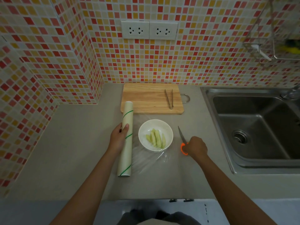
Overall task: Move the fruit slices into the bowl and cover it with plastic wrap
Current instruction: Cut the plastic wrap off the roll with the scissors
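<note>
The grey table runs from the tiled wall to a steel sink on the right. A wooden cutting board lies at the back, touching the wall, with metal tongs resting on its right part. In front of the board a long roll of plastic wrap lies on the table, pointing away from the person. A clear sheet drawn from it spreads rightward over the white bowl, which stands just right of the roll. Pale green fruit slices lie together inside the bowl.

The left hand is the grip on the roll: fingers and thumb curl round its upper half, so the bowl sits just to the right of that grip, apart from it. The right hand grips the orange handles of scissors, whose shut blades point away along the table, near the bowl's right side without touching it.
</note>
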Action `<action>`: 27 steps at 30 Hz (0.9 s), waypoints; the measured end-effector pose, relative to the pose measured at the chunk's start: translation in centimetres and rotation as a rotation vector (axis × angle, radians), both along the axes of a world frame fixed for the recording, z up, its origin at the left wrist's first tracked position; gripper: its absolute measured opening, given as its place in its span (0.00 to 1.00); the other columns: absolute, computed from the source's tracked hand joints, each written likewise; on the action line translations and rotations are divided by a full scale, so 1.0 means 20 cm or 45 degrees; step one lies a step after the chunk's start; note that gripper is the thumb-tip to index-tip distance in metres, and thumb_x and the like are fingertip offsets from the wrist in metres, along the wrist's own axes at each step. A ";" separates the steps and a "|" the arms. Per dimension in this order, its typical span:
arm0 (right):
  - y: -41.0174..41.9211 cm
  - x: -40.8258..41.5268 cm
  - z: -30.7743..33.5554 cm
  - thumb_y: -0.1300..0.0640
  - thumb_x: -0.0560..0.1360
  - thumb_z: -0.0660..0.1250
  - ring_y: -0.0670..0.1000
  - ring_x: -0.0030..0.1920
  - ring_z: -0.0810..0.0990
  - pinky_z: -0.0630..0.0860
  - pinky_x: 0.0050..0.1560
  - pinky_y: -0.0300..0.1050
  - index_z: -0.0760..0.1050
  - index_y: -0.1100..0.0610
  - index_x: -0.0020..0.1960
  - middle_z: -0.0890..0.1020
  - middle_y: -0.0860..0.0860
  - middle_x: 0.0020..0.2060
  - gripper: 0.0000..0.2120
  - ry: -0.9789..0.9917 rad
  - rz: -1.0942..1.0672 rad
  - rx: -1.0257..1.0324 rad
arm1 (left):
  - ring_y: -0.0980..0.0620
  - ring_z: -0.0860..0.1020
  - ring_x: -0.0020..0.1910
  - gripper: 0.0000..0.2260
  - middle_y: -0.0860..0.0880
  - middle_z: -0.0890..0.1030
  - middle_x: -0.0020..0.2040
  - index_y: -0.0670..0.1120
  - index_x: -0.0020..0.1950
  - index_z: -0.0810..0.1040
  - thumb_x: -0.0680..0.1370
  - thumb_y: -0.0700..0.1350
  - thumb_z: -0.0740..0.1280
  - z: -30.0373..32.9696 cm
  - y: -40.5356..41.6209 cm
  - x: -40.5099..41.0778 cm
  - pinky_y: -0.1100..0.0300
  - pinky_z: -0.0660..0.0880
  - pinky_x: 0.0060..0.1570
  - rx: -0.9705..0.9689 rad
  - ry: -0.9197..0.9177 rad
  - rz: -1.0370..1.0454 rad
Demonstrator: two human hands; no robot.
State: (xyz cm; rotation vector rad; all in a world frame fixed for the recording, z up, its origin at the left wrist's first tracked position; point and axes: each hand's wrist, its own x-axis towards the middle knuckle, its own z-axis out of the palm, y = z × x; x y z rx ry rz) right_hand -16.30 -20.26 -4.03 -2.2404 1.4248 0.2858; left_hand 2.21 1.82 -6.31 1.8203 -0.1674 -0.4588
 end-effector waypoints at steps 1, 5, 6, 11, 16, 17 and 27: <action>-0.01 0.00 0.00 0.53 0.72 0.68 0.59 0.44 0.84 0.78 0.44 0.45 0.78 0.63 0.46 0.82 0.59 0.42 0.12 -0.029 -0.039 0.048 | 0.53 0.77 0.40 0.11 0.48 0.80 0.43 0.46 0.54 0.79 0.80 0.50 0.62 0.00 0.00 0.00 0.60 0.72 0.38 0.004 -0.003 0.001; -0.02 -0.03 -0.04 0.53 0.72 0.69 0.58 0.32 0.77 0.76 0.38 0.47 0.75 0.65 0.36 0.77 0.60 0.31 0.15 -0.240 -0.156 0.227 | 0.51 0.77 0.40 0.11 0.46 0.80 0.44 0.45 0.53 0.79 0.80 0.51 0.62 0.01 0.00 0.00 0.57 0.72 0.41 0.013 -0.001 0.007; -0.02 -0.04 -0.05 0.51 0.72 0.68 0.58 0.33 0.75 0.75 0.38 0.47 0.75 0.65 0.36 0.76 0.61 0.31 0.16 -0.282 -0.171 0.242 | 0.50 0.77 0.41 0.12 0.45 0.80 0.44 0.44 0.54 0.79 0.80 0.50 0.62 0.01 0.00 0.00 0.56 0.72 0.42 0.010 0.002 0.007; 0.02 -0.06 -0.01 0.49 0.74 0.67 0.53 0.21 0.69 0.67 0.25 0.39 0.71 0.60 0.24 0.71 0.52 0.15 0.23 -0.398 -0.279 0.349 | 0.51 0.76 0.39 0.13 0.46 0.79 0.42 0.41 0.54 0.78 0.80 0.50 0.63 0.03 0.00 -0.02 0.56 0.71 0.42 0.015 -0.019 0.021; 0.24 -0.12 0.14 0.48 0.75 0.68 0.49 0.24 0.68 0.65 0.25 0.37 0.78 0.61 0.38 0.77 0.54 0.28 0.16 -0.551 -0.279 0.784 | 0.52 0.75 0.38 0.12 0.48 0.78 0.41 0.42 0.53 0.78 0.79 0.50 0.63 0.03 0.00 -0.03 0.59 0.71 0.38 0.035 -0.024 0.043; 0.29 -0.15 0.17 0.48 0.74 0.68 0.48 0.24 0.68 0.65 0.25 0.36 0.78 0.60 0.38 0.77 0.53 0.27 0.16 -0.567 -0.245 0.860 | 0.52 0.76 0.39 0.13 0.47 0.79 0.41 0.41 0.53 0.78 0.79 0.50 0.63 0.03 0.00 -0.03 0.57 0.71 0.39 0.035 -0.021 0.043; 0.76 -0.37 0.19 0.33 0.72 0.62 0.48 0.27 0.71 0.68 0.27 0.38 0.74 0.57 0.39 0.74 0.52 0.29 0.25 -0.275 -0.037 1.141 | 0.49 0.75 0.42 0.15 0.44 0.78 0.44 0.38 0.54 0.78 0.80 0.50 0.63 0.08 -0.01 0.00 0.56 0.70 0.44 0.033 -0.040 -0.005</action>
